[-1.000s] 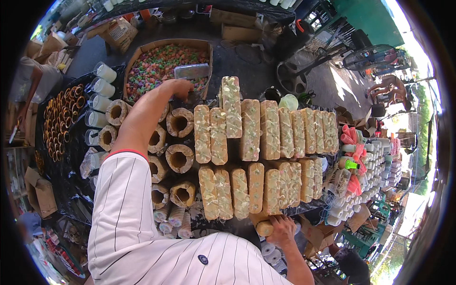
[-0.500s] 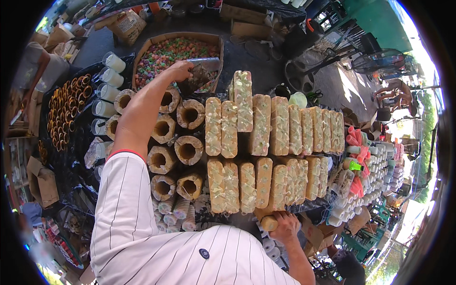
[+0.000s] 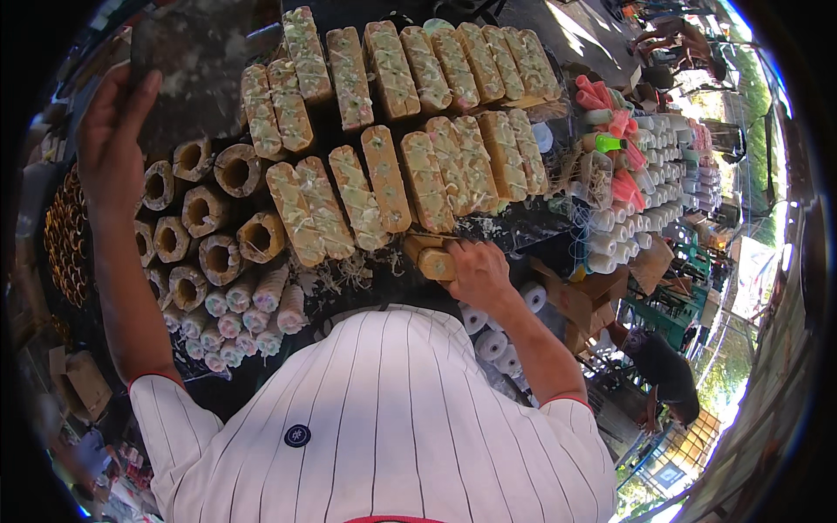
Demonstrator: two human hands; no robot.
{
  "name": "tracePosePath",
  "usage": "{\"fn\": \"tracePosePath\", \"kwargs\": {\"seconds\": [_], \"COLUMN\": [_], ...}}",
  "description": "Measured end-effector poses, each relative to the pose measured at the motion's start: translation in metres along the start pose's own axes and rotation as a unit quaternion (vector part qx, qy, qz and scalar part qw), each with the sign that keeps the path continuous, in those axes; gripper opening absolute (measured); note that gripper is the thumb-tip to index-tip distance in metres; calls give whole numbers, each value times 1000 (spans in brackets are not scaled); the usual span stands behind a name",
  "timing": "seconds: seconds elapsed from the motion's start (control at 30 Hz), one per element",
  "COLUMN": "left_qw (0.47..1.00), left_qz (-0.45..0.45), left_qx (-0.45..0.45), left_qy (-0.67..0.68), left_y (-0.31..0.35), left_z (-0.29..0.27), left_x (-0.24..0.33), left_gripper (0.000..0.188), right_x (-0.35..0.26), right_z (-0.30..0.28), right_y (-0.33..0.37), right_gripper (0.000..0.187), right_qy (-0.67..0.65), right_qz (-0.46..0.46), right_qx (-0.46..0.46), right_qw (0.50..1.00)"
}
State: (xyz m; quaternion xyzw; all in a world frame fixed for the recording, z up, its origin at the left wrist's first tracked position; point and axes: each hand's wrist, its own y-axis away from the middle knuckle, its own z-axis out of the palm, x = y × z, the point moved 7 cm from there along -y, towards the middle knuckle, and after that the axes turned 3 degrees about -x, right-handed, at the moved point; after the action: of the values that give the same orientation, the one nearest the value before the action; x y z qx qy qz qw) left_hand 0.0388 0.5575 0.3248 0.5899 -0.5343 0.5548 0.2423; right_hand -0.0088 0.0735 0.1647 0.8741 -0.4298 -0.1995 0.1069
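Note:
My left hand (image 3: 113, 144) is raised at the upper left, its fingers and thumb closed on a flat grey, smudged scoop (image 3: 196, 74) with a straight edge. Its contents, if any, I cannot make out. At the near edge of the table my right hand (image 3: 481, 275) grips a tan faceted block (image 3: 436, 263), whose end faces me; part of it is under my fingers. Just beyond are two rows of upright-looking tan blocks (image 3: 427, 179) strewn with pale green flakes. Several hollow tan tubes (image 3: 207, 213) are stacked left of them, open ends toward me.
Striped pale rolls (image 3: 270, 288) lie below the tubes. White spools (image 3: 491, 344) stand by my right forearm; more white rolls (image 3: 623, 218) and pink plastic (image 3: 623, 187) are at the right. A person (image 3: 658, 370) is at the lower right, cardboard boxes (image 3: 602, 296) nearer.
My left hand has come back from the box of coloured pieces, bringing the scoop up and leftward. My view has shifted nearer the table's front. My right hand stays on the block.

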Motion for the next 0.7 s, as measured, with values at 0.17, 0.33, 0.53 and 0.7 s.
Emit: {"fn": "tracePosePath", "kwargs": {"seconds": [0.17,0.33,0.53,0.7], "left_qw": [926,842,965,987], "left_qz": [-220,-362,-154,-147], "left_qx": [-48,-10,-203,67], "left_qy": [302,399,-56,-12], "left_y": [207,285,258,297], "left_z": [139,267,334,321], "left_x": [49,24,101,64], "left_gripper": [24,13,14,53], "right_x": [21,81,42,133], "right_z": [-9,-14,-125,-144], "right_y": [20,28,68,104], "right_gripper": [63,59,41,20], "right_qy": [-54,-548,-213,-308], "right_qz": [-80,-112,-298,-172], "right_qx": [18,125,109,169], "right_qw": [995,819,924,920]}}
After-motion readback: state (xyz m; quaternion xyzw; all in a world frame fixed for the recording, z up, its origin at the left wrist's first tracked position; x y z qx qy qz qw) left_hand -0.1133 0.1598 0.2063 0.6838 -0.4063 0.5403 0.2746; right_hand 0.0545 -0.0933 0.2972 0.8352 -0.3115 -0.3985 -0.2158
